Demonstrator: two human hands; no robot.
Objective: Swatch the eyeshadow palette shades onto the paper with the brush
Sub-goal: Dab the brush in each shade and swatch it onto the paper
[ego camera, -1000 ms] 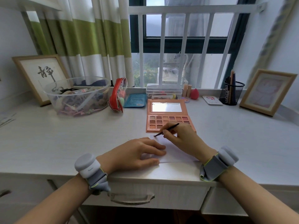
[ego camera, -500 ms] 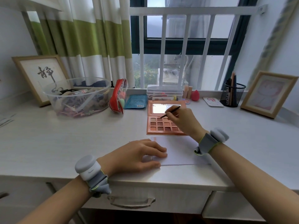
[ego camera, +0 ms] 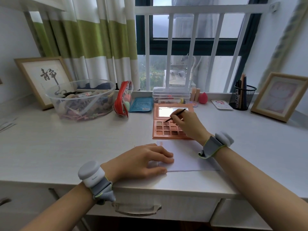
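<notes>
Both hands have jobs: your left hand (ego camera: 143,161) lies flat-fingered on the paper (ego camera: 186,155), anchoring it. Your right hand (ego camera: 186,125) pinches the brush (ego camera: 175,115), tip dipping into a far-row shade of the palette (ego camera: 164,130) to load colour.

From my remote feed I see a pale wood-grain table (ego camera: 50,147) with a metal-handled drawer (ego camera: 136,210) under its front edge. Behind it stands a dark-framed window (ego camera: 195,42) guarded by white vertical bars (ego camera: 170,47), with grey daylight and greenery beyond. A green-and-white striped curtain (ego camera: 86,39) hangs to the left. White walls (ego camera: 11,39) flank both sides, and a wooden picture frame (ego camera: 280,95) leans at the right.
</notes>
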